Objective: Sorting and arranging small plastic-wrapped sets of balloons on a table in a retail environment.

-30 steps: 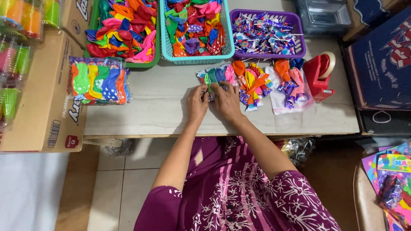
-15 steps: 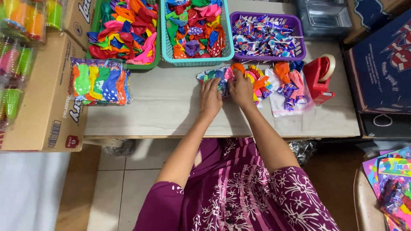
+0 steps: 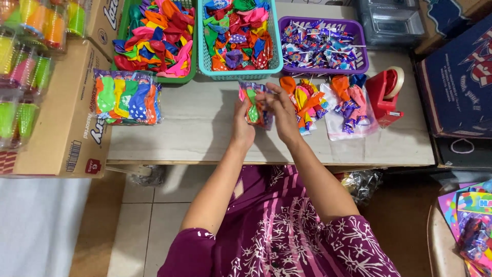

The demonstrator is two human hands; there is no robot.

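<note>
Head view: both hands, left (image 3: 242, 123), right (image 3: 282, 110), raised over table (image 3: 205, 133), gripping balloon packet (image 3: 256, 105).

Between your left hand (image 3: 242, 123) and right hand (image 3: 281, 110) is a small clear packet of bright balloons (image 3: 254, 105), held above the table. A filled clear balloon packet (image 3: 127, 97) lies flat at the table's left. A tan cardboard box (image 3: 66, 118) with a barcode label stands beside it. A dark blue printed box (image 3: 456, 87) sits far right.
</note>
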